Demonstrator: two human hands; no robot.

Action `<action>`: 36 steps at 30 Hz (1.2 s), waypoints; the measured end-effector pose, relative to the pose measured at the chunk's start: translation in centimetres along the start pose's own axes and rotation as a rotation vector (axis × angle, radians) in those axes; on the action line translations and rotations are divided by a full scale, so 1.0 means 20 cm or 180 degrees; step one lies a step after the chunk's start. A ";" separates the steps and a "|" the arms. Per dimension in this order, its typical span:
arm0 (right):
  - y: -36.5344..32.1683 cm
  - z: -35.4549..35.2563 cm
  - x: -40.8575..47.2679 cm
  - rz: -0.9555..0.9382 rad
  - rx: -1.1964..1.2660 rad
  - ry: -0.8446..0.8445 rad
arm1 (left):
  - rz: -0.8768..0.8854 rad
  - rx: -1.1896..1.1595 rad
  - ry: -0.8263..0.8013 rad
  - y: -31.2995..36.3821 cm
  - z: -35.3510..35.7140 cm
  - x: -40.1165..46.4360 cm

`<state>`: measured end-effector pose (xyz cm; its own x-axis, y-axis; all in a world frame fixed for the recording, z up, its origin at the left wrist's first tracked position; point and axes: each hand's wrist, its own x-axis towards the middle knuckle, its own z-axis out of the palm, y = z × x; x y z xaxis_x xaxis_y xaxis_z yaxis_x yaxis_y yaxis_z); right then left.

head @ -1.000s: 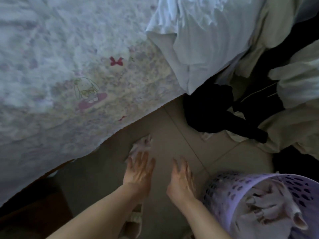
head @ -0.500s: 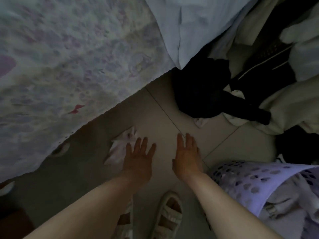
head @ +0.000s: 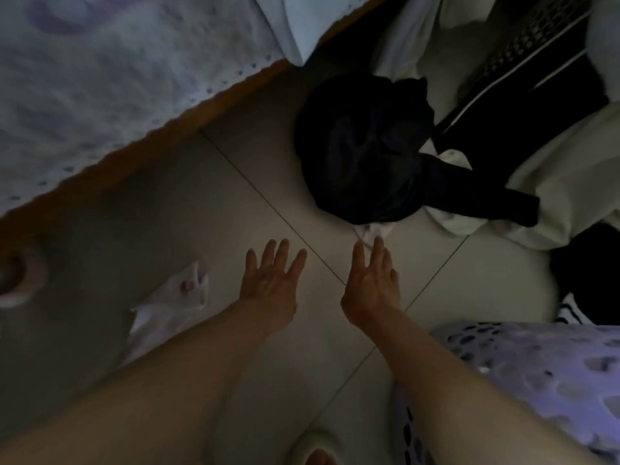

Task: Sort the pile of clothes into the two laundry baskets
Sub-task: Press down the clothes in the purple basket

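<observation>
A lilac perforated laundry basket (head: 543, 374) stands at the person's right forearm. Beyond it, the left hand (head: 270, 283) and right hand (head: 372, 283) reach forward over the tiled floor (head: 188, 203), fingers straight and spread, holding nothing. Ahead and rightward lies a bundled black garment (head: 362, 152), its sleeve trailing right onto pale clothes (head: 553, 176). The right hand is nearer, fingertips just short of a white scrap (head: 375, 230) at the bundle's edge.
</observation>
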<state>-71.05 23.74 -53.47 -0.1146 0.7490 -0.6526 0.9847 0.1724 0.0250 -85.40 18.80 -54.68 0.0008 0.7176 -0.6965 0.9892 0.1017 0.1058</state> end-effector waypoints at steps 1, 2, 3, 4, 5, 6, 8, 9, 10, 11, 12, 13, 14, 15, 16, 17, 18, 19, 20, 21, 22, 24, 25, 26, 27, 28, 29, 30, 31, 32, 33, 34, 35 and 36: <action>0.01 0.03 0.05 0.0028 0.0006 0.0018 | 0.0028 0.0004 0.0020 0.01 0.02 0.05; 0.03 0.05 0.10 0.0047 0.0012 0.0036 | 0.0052 0.0005 0.0044 0.02 0.04 0.09; 0.05 0.07 0.14 0.0057 0.0007 0.0043 | 0.0067 0.0016 0.0066 0.02 0.06 0.13; 0.06 0.09 0.19 0.0052 -0.0015 0.0040 | 0.0075 0.0037 0.0076 0.02 0.08 0.17; 0.08 0.11 0.24 0.0035 -0.0055 0.0032 | 0.0080 0.0052 0.0076 0.01 0.09 0.20; 0.10 0.13 0.28 0.0022 -0.0084 0.0039 | 0.0083 0.0060 0.0078 0.00 0.11 0.22; 0.12 0.16 0.35 0.0051 -0.0066 0.0086 | 0.0064 0.0078 0.0135 -0.03 0.13 0.27; 0.13 0.16 0.38 0.0066 -0.0022 0.0109 | 0.0053 0.0095 0.0156 -0.04 0.14 0.28; 0.14 0.17 0.40 0.0066 0.0034 0.0135 | 0.0063 0.0104 0.0167 -0.05 0.15 0.30; 0.14 0.18 0.42 0.0050 0.0083 0.0166 | 0.0077 0.0114 0.0177 -0.06 0.16 0.31; 0.13 0.18 0.44 0.0032 0.0127 0.0203 | 0.0096 0.0135 0.0186 -0.06 0.16 0.32; 0.13 0.18 0.45 0.0019 0.0151 0.0244 | 0.0105 0.0145 0.0202 -0.06 0.17 0.33; 0.12 0.18 0.46 -0.0001 0.0179 0.0284 | 0.0109 0.0141 0.0220 -0.06 0.17 0.33; 0.12 0.18 0.47 -0.0014 0.0209 0.0293 | 0.0110 0.0134 0.0221 -0.06 0.17 0.34; 0.11 0.17 0.47 -0.0019 0.0244 0.0269 | 0.0104 0.0127 0.0211 -0.06 0.17 0.33; 0.11 0.16 0.47 -0.0015 0.0299 0.0236 | 0.0094 0.0109 0.0200 -0.06 0.17 0.33; 0.11 0.16 0.46 -0.0016 0.0360 0.0208 | 0.0087 0.0087 0.0187 -0.06 0.16 0.32; 0.10 0.15 0.43 -0.0022 0.0409 0.0190 | 0.0082 0.0066 0.0170 -0.06 0.15 0.30; 0.10 0.14 0.41 -0.0031 0.0421 0.0195 | 0.0085 0.0045 0.0164 -0.05 0.14 0.29; 0.09 0.14 0.38 -0.0055 0.0402 0.0217 | 0.0088 0.0026 0.0157 -0.05 0.14 0.27; 0.08 0.13 0.34 -0.0076 0.0377 0.0243 | 0.0093 0.0007 0.0143 -0.05 0.13 0.24; 0.05 0.12 0.26 -0.0108 0.0314 0.0317 | 0.0091 -0.0042 0.0125 -0.05 0.12 0.18; 0.03 0.11 0.22 -0.0137 0.0279 0.0368 | 0.0097 -0.0049 0.0104 -0.05 0.11 0.14; 0.01 0.10 0.17 -0.0169 0.0253 0.0403 | 0.0078 -0.0059 0.0067 -0.05 0.10 0.09; 0.00 0.10 0.14 -0.0206 0.0243 0.0442 | 0.0069 -0.0059 0.0046 -0.05 0.11 0.07; -0.02 0.09 0.10 -0.0246 0.0235 0.0435 | 0.0046 -0.0053 0.0008 -0.05 0.11 0.03; -0.05 0.08 0.06 -0.0304 0.0236 0.0412 | 0.0020 -0.0054 -0.0032 -0.06 0.10 -0.01; -0.07 0.08 0.02 -0.0357 0.0241 0.0380 | -0.0010 -0.0042 -0.0067 -0.07 0.10 -0.04; -0.10 0.08 -0.02 -0.0407 0.0245 0.0350 | -0.0043 -0.0017 -0.0091 -0.09 0.11 -0.08; -0.13 0.09 -0.05 -0.0452 0.0254 0.0325 | -0.0081 0.0009 -0.0103 -0.10 0.11 -0.12; -0.15 0.09 -0.09 -0.0499 0.0262 0.0311 | -0.0125 0.0033 -0.0106 -0.12 0.12 -0.15; -0.18 0.10 -0.12 -0.0545 0.0264 0.0294 | -0.0189 0.0061 -0.0124 -0.14 0.12 -0.18; -0.21 0.11 -0.15 -0.0594 0.0260 0.0262 | -0.0266 0.0096 -0.0160 -0.16 0.13 -0.20; -0.24 0.13 -0.18 -0.0631 0.0256 0.0201 | -0.0352 0.0123 -0.0195 -0.18 0.15 -0.23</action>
<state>-75.06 18.60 -53.17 -0.3125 0.7445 -0.5899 0.9491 0.2706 -0.1612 -88.61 13.01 -54.04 -0.1007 0.6598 -0.7446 0.9886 0.1503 -0.0005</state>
